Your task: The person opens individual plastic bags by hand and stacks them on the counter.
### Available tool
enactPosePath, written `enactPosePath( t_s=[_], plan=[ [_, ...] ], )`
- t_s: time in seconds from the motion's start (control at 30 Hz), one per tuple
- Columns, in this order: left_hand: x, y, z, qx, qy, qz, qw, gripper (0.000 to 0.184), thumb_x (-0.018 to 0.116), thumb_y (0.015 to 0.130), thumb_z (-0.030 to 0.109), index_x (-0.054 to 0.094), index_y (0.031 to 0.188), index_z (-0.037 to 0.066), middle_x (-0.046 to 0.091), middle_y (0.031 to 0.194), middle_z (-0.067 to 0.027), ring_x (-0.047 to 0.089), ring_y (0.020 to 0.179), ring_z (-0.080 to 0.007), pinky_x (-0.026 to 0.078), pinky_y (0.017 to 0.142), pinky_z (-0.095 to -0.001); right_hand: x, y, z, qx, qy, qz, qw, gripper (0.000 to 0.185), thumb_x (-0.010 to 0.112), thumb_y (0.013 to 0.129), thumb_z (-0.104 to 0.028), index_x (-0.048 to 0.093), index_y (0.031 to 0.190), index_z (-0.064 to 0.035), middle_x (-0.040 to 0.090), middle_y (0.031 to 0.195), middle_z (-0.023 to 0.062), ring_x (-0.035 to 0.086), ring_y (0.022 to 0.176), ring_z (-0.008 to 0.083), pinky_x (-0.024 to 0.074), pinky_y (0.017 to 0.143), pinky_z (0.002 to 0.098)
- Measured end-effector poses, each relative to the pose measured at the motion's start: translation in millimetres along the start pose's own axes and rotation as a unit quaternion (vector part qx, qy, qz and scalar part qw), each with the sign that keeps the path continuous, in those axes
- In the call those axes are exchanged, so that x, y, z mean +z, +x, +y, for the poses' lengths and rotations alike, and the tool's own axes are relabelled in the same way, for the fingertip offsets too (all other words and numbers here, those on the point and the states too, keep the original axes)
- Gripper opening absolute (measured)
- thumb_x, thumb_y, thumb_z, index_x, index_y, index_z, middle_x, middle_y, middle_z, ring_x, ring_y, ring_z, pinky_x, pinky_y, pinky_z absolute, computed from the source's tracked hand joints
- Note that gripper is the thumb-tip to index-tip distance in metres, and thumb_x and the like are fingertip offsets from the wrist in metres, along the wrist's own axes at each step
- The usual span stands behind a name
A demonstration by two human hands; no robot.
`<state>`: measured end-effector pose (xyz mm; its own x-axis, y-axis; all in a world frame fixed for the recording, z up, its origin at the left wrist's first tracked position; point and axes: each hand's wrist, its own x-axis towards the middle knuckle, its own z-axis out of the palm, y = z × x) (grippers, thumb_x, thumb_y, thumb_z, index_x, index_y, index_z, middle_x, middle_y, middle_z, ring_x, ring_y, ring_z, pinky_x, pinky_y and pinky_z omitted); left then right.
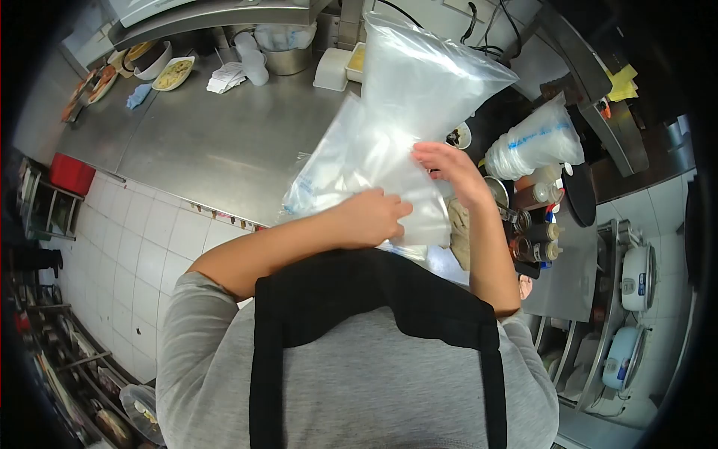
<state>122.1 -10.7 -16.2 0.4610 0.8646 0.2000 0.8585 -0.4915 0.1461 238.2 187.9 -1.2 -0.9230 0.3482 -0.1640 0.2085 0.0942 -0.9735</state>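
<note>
A large clear plastic bag (419, 90) stands up from the steel counter, its wide top spread toward the wall. My left hand (376, 217) is closed at the bag's lower part, fingers curled into the film. Beside the bag's right side is my right hand (452, 170), open, with its fingers stretched out over the plastic. Another piece of clear plastic with blue print (303, 191) lies under and to the left of the bag. Below my hands, part of what lies on the counter is hidden by my arms and black apron.
Nested plastic cups in a sleeve (535, 138) lie to the right, near sauce bottles (542, 196). Along the back are a metal pot (288, 60), white napkins (226, 77) and a plate of food (174, 74). A steel shelf (217, 24) overhangs the counter (217, 142).
</note>
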Motion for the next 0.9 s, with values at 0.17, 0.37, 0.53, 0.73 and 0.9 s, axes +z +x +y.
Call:
enactPosePath(
  t_s=[0.17,0.37,0.53,0.73,0.9],
  plan=[
    [27,-5,-5,-0.049,-0.287,0.041,0.956,0.045,0.065,0.076,0.019,0.053,0.119,0.014,0.052,0.096,-0.0091,0.051,0.097,-0.0279,0.043,0.079,-0.038,40,28,7,0.008,-0.135,-0.013,0.991,0.03,0.062,0.076,-0.002,0.057,0.106,-0.0018,0.061,0.085,0.0017,0.054,0.073,0.0052,0.044,0.066,0.0187],
    [-13,-34,-50,-0.285,-0.212,0.424,0.833,0.047,0.072,0.069,0.017,0.055,0.111,0.006,0.054,0.101,-0.0095,0.05,0.098,-0.0231,0.042,0.082,-0.0354,58,-2,-12,-0.179,-0.078,0.017,0.981,0.026,0.061,0.077,0.001,0.06,0.102,-0.0038,0.063,0.088,0.0046,0.059,0.077,0.0097,0.0447,0.069,0.0221],
    [-17,-37,-83,-0.254,-0.507,0.195,0.8,0.031,0.071,0.07,0.016,0.061,0.096,0.003,0.062,0.093,-0.0103,0.058,0.087,-0.0201,0.044,0.076,-0.0321,42,-30,-41,-0.192,-0.094,0.068,0.974,0.043,0.068,0.072,-0.005,0.055,0.113,-0.0046,0.062,0.101,0.0042,0.058,0.089,0.0123,0.0429,0.078,0.0255],
    [-69,4,-70,-0.208,-0.26,0.171,0.927,0.014,0.069,0.072,0.011,0.062,0.081,0.003,0.064,0.073,-0.0035,0.058,0.071,-0.0121,0.045,0.068,-0.0282,25,-16,-59,-0.211,-0.119,0.173,0.955,0.044,0.069,0.07,-0.003,0.055,0.111,-0.0026,0.062,0.1,0.0056,0.058,0.087,0.0125,0.0426,0.076,0.0228],
    [-74,-21,-99,-0.337,-0.287,0.275,0.853,0.015,0.071,0.071,0.011,0.06,0.078,0.002,0.061,0.07,-0.0007,0.053,0.066,-0.0075,0.043,0.063,-0.0242,-16,-23,-45,-0.152,0.085,0.183,0.968,0.033,0.062,0.076,-0.001,0.056,0.108,0.0006,0.063,0.097,0.0076,0.057,0.081,0.0093,0.0442,0.073,0.0211]
  ],
)
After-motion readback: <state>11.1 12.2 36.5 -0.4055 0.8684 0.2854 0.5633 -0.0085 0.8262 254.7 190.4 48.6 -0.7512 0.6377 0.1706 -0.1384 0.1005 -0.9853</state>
